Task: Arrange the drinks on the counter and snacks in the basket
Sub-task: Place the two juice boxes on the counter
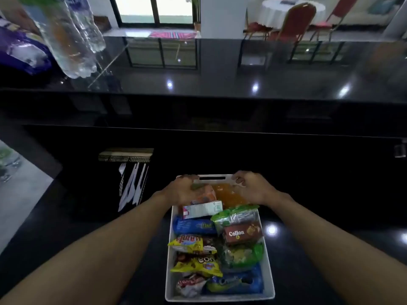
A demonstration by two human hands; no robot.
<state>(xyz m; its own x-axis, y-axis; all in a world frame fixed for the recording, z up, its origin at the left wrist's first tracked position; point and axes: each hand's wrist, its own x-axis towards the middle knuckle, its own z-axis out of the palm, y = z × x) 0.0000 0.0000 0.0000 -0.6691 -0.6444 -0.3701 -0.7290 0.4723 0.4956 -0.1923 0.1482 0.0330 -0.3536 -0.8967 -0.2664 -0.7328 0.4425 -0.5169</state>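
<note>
White rectangular plastic basket [267, 271], long axis near-to-far: your left hand [184, 190] and right hand [251, 190] curl closed over its far rim, level.

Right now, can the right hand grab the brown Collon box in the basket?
Probably yes. The right hand rests at the far end of the white basket, and the Collon box lies on top of the other snacks just nearer the person, with nothing covering it.

Head-worn wide-angle view, looking forward and down, basket [220, 299] near, counter [220, 69] beyond
</note>
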